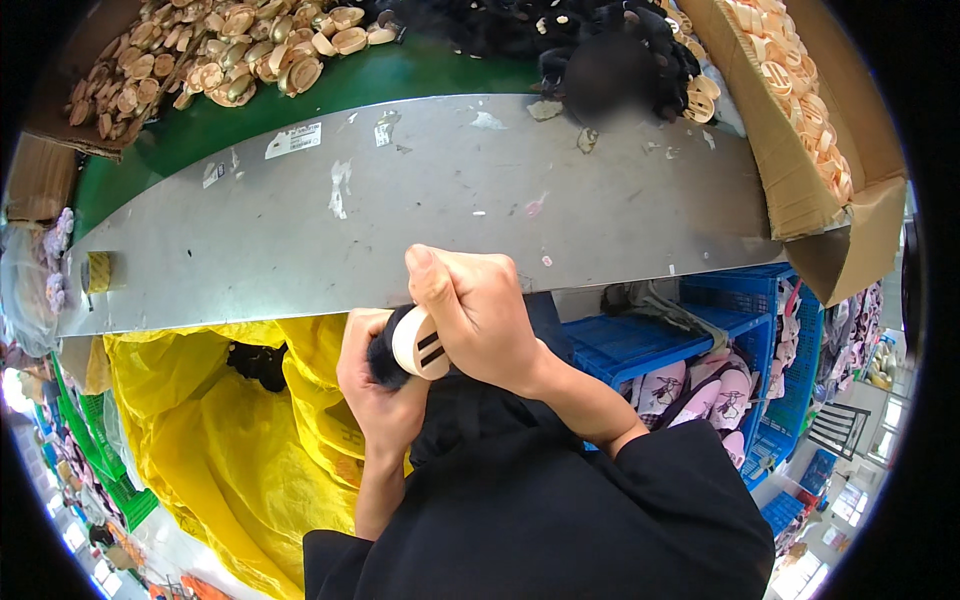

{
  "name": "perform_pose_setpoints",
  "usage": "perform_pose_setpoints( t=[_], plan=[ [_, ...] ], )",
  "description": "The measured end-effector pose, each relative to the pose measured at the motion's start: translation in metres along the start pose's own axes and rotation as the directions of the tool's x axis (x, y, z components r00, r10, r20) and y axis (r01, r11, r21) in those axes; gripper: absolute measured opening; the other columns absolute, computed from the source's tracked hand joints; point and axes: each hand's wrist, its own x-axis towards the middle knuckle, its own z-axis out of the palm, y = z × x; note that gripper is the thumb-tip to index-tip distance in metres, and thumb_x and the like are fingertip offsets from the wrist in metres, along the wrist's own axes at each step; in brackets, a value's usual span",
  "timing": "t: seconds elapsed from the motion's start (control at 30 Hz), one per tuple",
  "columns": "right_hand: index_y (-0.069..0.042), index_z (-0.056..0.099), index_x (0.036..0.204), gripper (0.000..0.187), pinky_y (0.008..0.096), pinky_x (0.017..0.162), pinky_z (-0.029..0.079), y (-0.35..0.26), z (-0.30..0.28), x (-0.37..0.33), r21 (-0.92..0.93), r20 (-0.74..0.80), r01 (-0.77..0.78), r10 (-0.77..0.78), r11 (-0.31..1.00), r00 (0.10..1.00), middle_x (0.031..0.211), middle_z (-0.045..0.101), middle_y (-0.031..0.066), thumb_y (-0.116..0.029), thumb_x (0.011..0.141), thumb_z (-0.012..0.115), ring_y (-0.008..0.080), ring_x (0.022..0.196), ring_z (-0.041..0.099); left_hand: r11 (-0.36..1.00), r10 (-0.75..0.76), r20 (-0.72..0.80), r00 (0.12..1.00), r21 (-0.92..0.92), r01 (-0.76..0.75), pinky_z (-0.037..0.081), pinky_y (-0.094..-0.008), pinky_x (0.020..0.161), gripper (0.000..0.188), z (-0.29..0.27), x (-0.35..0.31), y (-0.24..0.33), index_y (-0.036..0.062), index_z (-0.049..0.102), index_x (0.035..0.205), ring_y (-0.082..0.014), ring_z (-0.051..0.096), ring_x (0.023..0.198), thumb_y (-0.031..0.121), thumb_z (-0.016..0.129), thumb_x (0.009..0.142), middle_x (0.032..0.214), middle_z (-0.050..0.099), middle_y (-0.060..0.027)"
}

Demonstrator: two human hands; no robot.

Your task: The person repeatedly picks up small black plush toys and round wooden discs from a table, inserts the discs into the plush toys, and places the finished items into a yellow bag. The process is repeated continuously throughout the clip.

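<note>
Close to my body, just below the table's near edge, my left hand [378, 395] is closed round a small black fuzzy plush piece [384, 362]. A round beige plastic piece [420, 346] with two dark slots sits against the plush. My right hand [485, 315] is curled into a fist with its thumb on top, and its fingers press against the beige piece from the right. The inner fingertips of this hand are hidden. The two hands are almost touching.
The grey metal tabletop [440, 200] spans ahead. Beige shell-shaped pieces [235, 55] and black plush pieces [610, 75] lie beyond it. At right stands a cardboard box [800, 190] of slotted pieces, with blue crates [640, 345] below. A yellow bag [220, 440] hangs at left.
</note>
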Motion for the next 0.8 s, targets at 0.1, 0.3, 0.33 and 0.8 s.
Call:
perform_pose_setpoints(
  t=[0.1, 0.3, 0.33, 0.8],
  plan=[
    [0.001, 0.051, 0.07, 0.043, 0.0386, 0.05, 0.04, 0.007, 0.013, -0.002, 0.098, -0.048, -0.073, 0.078, 0.992, 0.996, 0.06, 0.049, 0.016, -0.023, 0.106, 0.051, 0.0317, 0.048, 0.047, 0.956, 0.185, -0.039, 0.982, 0.24, -0.17, 0.048, -0.0329, 0.078, 0.035, -0.001, 0.005, -0.001, 0.0013, 0.06, 0.095, -0.0291, 0.059, 0.081, -0.004, 0.076, 0.064, 0.093, 0.059, -0.0123],
    [-0.002, 0.054, 0.07, 0.034, 0.0379, 0.051, 0.042, 0.011, 0.018, -0.001, -0.053, -0.209, 0.063, -0.073, 0.997, 0.975, 0.061, 0.052, 0.0124, -0.017, 0.1, 0.055, 0.0282, 0.054, 0.051, 0.912, 0.271, 0.036, 0.962, 0.311, -0.268, 0.05, -0.0338, 0.076, 0.039, -0.008, 0.011, 0.002, 0.002, 0.061, 0.097, -0.0299, 0.061, 0.084, -0.004, 0.077, 0.062, 0.094, 0.06, -0.013],
    [-0.002, 0.056, 0.071, 0.031, 0.0375, 0.051, 0.042, 0.011, 0.018, -0.001, -0.082, -0.21, 0.116, -0.131, 0.99, 0.969, 0.061, 0.053, 0.0118, -0.016, 0.099, 0.055, 0.0276, 0.054, 0.052, 0.915, 0.271, 0.048, 0.961, 0.297, -0.273, 0.05, -0.0338, 0.076, 0.04, -0.009, 0.012, 0.002, 0.002, 0.061, 0.097, -0.0299, 0.061, 0.084, -0.004, 0.077, 0.061, 0.094, 0.06, -0.0131],
    [-0.002, 0.06, 0.071, 0.032, 0.0349, 0.047, 0.042, 0.012, 0.016, -0.002, 0.119, -0.063, 0.283, -0.278, 0.952, 0.959, 0.063, 0.052, 0.0114, -0.021, 0.096, 0.054, 0.0269, 0.05, 0.051, 0.977, -0.097, -0.053, 0.994, -0.198, 0.085, 0.043, -0.0256, 0.09, 0.049, -0.002, -0.002, 0.004, 0.0054, 0.053, 0.112, -0.0118, 0.053, 0.098, -0.005, 0.077, 0.07, 0.105, 0.054, -0.0022]
  ],
)
